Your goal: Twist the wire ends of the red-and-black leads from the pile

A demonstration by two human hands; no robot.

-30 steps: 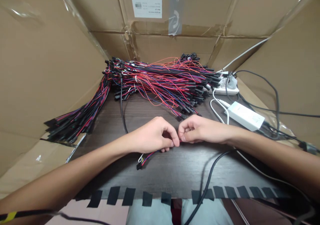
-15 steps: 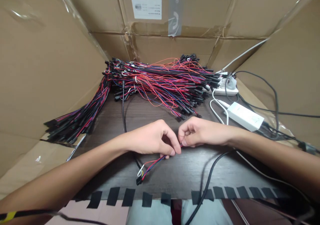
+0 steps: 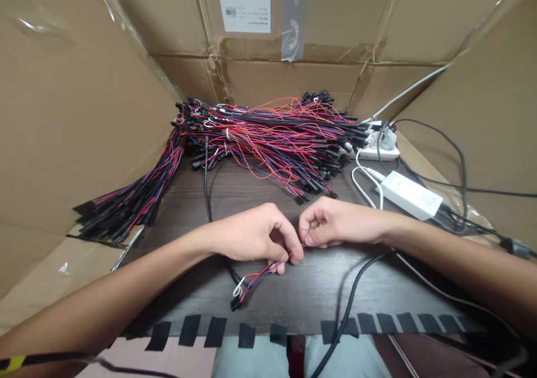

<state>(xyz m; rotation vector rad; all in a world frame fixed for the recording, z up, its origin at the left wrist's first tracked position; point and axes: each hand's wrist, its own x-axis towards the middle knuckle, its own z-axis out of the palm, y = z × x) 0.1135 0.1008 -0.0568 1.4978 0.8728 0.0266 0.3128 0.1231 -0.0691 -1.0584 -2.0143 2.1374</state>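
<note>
A short bundle of red, blue and black wires slants over the dark table, with a black connector and a white loop at its lower left end. My left hand is closed round the middle of this bundle, thumb against fingers. Close beside it on the right, my right hand pinches the wires at their upper right part, fingers curled. The wires' far end is hidden in my right hand.
A big pile of wire harnesses lies at the back, and more harnesses hang over the left side. A white adapter and a power strip are at the right. A black cable crosses the front edge. Cardboard walls surround the table.
My left hand's fingers have shifted slightly on the wires, and more wire shows between them. The connector end has moved a little to the right. My right hand has barely moved.
</note>
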